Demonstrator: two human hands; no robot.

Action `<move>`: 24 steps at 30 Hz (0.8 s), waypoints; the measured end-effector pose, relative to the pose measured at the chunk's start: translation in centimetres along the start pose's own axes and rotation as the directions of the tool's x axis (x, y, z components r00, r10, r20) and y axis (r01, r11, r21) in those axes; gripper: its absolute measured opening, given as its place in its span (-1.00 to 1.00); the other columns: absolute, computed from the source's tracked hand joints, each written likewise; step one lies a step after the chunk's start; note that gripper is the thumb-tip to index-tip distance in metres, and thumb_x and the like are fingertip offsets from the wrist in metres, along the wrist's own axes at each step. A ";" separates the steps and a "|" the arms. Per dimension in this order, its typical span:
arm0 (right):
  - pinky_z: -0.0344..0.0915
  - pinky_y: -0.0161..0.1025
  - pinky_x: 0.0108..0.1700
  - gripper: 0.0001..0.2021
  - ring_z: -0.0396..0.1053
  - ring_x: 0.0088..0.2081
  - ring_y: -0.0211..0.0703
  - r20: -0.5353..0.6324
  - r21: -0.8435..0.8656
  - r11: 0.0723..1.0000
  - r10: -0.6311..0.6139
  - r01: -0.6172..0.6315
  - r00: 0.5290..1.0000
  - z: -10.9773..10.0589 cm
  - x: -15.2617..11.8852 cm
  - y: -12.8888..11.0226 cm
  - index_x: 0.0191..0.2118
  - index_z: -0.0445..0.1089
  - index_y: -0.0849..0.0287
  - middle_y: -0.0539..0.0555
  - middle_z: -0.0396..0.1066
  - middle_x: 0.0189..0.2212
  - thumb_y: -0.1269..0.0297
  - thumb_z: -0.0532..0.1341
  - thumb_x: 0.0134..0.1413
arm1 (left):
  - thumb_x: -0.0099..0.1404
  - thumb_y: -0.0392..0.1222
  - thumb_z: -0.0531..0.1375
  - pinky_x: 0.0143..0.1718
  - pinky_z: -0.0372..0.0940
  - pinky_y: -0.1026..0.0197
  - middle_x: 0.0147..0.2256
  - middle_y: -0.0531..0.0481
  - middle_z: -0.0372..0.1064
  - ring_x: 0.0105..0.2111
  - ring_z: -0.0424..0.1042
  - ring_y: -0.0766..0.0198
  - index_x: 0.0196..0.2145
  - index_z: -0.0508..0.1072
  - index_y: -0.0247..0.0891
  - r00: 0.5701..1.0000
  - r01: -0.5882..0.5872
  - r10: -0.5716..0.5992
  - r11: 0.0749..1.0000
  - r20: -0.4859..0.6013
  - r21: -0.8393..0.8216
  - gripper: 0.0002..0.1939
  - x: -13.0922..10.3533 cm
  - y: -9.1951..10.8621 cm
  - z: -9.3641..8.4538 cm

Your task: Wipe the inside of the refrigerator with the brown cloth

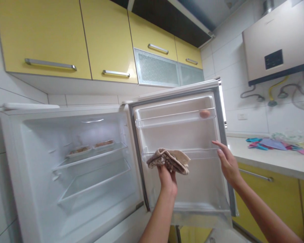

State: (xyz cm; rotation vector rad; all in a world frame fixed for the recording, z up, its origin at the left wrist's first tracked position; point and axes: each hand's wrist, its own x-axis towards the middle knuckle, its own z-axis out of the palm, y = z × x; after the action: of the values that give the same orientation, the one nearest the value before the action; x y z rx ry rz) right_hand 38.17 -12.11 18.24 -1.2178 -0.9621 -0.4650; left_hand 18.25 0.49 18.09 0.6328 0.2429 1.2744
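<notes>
Evidently left hand [167, 175] was clamped on the cloth [170, 160], bunched against the door shelf [197, 153] | right hand [226, 162] — fingers apart — steadied the fridge door [205, 189] edge — egg [204, 113] sat above.

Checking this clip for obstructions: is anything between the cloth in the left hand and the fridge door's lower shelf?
Nothing visible. The left hand holds the cloth bunched right at the lower door shelf, which looks bare. The right hand steadies the door's outer edge, off to the side. The egg sits on the upper shelf, well above.
</notes>
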 end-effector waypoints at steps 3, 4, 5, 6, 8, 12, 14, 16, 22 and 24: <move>0.06 0.25 0.38 -0.50 0.24 0.31 0.16 0.002 0.013 1.000 0.003 -0.003 1.000 0.1 0.0 0.0 0.16 0.39 0.04 0.21 0.38 0.22 -0.11 0.02 0.29 | -0.11 0.03 0.48 -0.26 0.39 0.20 -0.20 0.04 0.51 -0.24 0.48 0.26 -0.16 0.43 -0.10 0.994 0.091 -0.089 0.995 0.056 -0.033 -0.44 -1.9 -1.8 1.9; 0.06 0.24 0.38 -0.49 0.24 0.31 0.16 -0.001 0.020 1.000 0.004 -0.004 1.000 0.0 0.0 0.0 0.16 0.39 0.05 0.22 0.38 0.22 -0.12 0.03 0.28 | -0.14 -0.01 0.49 -0.26 0.38 0.20 -0.22 0.04 0.52 -0.25 0.48 0.26 -0.18 0.45 -0.12 0.987 0.139 -0.137 0.990 0.090 -0.019 -0.45 -2.5 -2.6 2.7; 0.06 0.24 0.38 -0.49 0.24 0.31 0.17 -0.001 0.031 0.999 0.008 -0.008 1.000 0.0 -0.1 0.0 0.15 0.39 0.06 0.22 0.38 0.22 -0.12 0.05 0.27 | -0.16 -0.05 0.50 -0.26 0.37 0.19 -0.24 0.03 0.52 -0.26 0.48 0.25 -0.21 0.46 -0.14 0.974 0.192 -0.190 0.981 0.124 0.000 -0.47 -3.1 -3.4 3.5; 0.06 0.23 0.38 -0.49 0.24 0.31 0.17 0.004 0.045 0.999 0.014 -0.014 1.000 -0.2 -0.1 0.0 0.15 0.39 0.05 0.22 0.37 0.23 -0.12 0.06 0.26 | -0.18 -0.08 0.50 -0.26 0.37 0.19 -0.27 0.02 0.53 -0.27 0.48 0.25 -0.22 0.48 -0.16 0.958 0.243 -0.243 0.970 0.153 0.020 -0.48 -3.6 -4.3 4.3; 0.07 0.22 0.38 -0.50 0.24 0.31 0.16 0.030 0.086 0.996 0.029 -0.032 0.999 -0.6 -0.1 -0.1 0.15 0.39 0.03 0.19 0.38 0.24 -0.12 0.06 0.27 | -0.19 -0.11 0.50 -0.25 0.36 0.17 -0.29 0.02 0.54 -0.30 0.48 0.26 -0.22 0.49 -0.17 0.934 0.309 -0.309 0.951 0.181 0.027 -0.48 -4.5 -5.8 5.8; 0.10 0.16 0.39 -0.54 0.29 0.30 0.11 0.098 0.135 0.990 0.027 -0.040 0.995 -1.8 0.3 -0.3 0.11 0.43 -0.01 0.14 0.44 0.20 -0.11 0.04 0.29 | -0.19 -0.12 0.50 -0.19 0.38 0.13 -0.30 0.02 0.54 -0.32 0.47 0.27 -0.24 0.52 -0.17 0.913 0.342 -0.342 0.939 0.222 0.039 -0.50 -5.0 -6.9 6.8; 0.13 0.16 0.38 -0.56 0.29 0.30 0.10 0.109 0.115 0.993 0.007 -0.020 0.994 -2.1 0.4 -0.2 0.08 0.45 0.00 0.14 0.46 0.17 -0.10 0.06 0.29 | -0.20 -0.11 0.51 -0.19 0.39 0.11 -0.30 0.02 0.54 -0.32 0.47 0.27 -0.27 0.51 -0.18 0.916 0.327 -0.331 0.943 0.228 0.053 -0.51 -4.8 -6.2 6.2; 0.14 0.17 0.38 -0.58 0.29 0.30 0.09 0.103 0.074 0.997 -0.019 0.011 0.994 -2.1 0.5 -0.1 0.07 0.45 0.01 0.15 0.47 0.16 -0.08 0.07 0.29 | -0.23 -0.08 0.53 -0.22 0.39 0.12 -0.31 0.03 0.54 -0.33 0.47 0.27 -0.29 0.51 -0.18 0.929 0.303 -0.307 0.952 0.208 0.049 -0.50 -4.1 -4.8 5.0; 0.15 0.19 0.37 -0.63 0.31 0.28 0.07 0.137 -0.015 0.997 -0.071 0.074 0.988 -2.1 0.9 0.0 0.09 0.42 0.01 0.17 0.44 0.19 0.00 0.10 0.29 | -0.24 -0.18 0.54 -0.35 0.38 0.22 -0.39 0.08 0.53 -0.39 0.48 0.29 -0.33 0.49 -0.19 0.983 0.181 -0.179 0.983 0.042 -0.039 -0.52 -0.4 1.3 -0.1; 0.19 0.19 0.34 -0.62 0.30 0.28 0.08 0.112 -0.020 0.998 -0.059 0.061 0.992 -2.2 0.7 -0.2 0.12 0.39 0.01 0.17 0.40 0.23 0.03 0.13 0.27 | -0.07 -0.24 0.47 -0.37 0.38 0.25 -0.43 0.10 0.52 -0.41 0.48 0.31 -0.37 0.47 -0.19 0.987 0.152 -0.155 0.986 -0.040 -0.073 -0.69 0.7 3.1 -1.4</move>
State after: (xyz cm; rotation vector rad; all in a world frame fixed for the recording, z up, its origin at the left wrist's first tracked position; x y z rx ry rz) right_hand 39.19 -14.07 18.90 -1.2489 -1.0935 -0.4608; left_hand 15.24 2.09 18.80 0.5160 0.2786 1.1449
